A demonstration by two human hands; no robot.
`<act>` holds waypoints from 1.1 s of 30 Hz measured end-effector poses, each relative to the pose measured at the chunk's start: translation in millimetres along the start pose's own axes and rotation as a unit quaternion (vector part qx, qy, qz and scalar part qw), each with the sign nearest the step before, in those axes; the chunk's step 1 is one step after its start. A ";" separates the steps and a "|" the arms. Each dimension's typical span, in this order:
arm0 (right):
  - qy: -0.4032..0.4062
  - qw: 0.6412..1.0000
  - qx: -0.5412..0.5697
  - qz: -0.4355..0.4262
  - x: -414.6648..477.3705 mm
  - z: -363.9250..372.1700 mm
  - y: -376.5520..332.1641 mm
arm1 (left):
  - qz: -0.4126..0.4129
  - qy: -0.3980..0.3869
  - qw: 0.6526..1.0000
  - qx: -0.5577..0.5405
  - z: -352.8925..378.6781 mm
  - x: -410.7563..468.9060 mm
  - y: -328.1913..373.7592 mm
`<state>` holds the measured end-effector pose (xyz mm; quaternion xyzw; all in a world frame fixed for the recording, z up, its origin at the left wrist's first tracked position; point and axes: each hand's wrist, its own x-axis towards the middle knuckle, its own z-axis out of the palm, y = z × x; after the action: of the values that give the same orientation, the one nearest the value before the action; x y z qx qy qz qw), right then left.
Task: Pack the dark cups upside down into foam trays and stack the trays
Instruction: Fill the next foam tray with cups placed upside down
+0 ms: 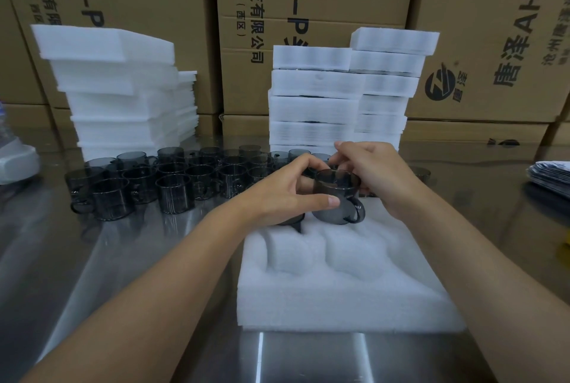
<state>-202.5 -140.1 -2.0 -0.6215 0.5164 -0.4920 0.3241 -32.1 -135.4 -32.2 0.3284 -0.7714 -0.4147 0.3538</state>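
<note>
Tray (339,311); L hand (287,194) grips cup (336,191).

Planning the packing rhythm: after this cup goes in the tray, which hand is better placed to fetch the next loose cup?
Probably the left hand: the loose cups stand left of the foam tray, on its side. The right hand would have to reach across the held cup.

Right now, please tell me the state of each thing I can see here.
foam tray, near pockets empty.
held cup, mouth up, over the foam tray's far end.
left hand, grips the held cup, thumb on its wall.
right hand, curled behind the held cup, grip unclear.
loose cups, upright on the table.
stacked trays, piled in two columns.
</note>
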 end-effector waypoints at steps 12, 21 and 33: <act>0.004 1.000 0.030 -0.009 0.8 0.7 -0.9 | 0.000 0.002 1.000 -0.012 -1.1 2.1 -0.9; -0.052 0.998 -0.019 -0.017 -0.4 1.1 1.2 | 0.014 0.012 1.000 0.021 0.5 2.2 2.3; -0.046 0.977 -0.205 -0.020 3.6 -0.4 7.0 | -0.059 0.108 0.976 0.179 1.6 10.6 -4.5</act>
<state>-205.2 -145.3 -7.2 -0.7072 0.5779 -0.3529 0.2033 -38.1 -145.2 -33.9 0.4740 -0.7698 -0.2522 0.3452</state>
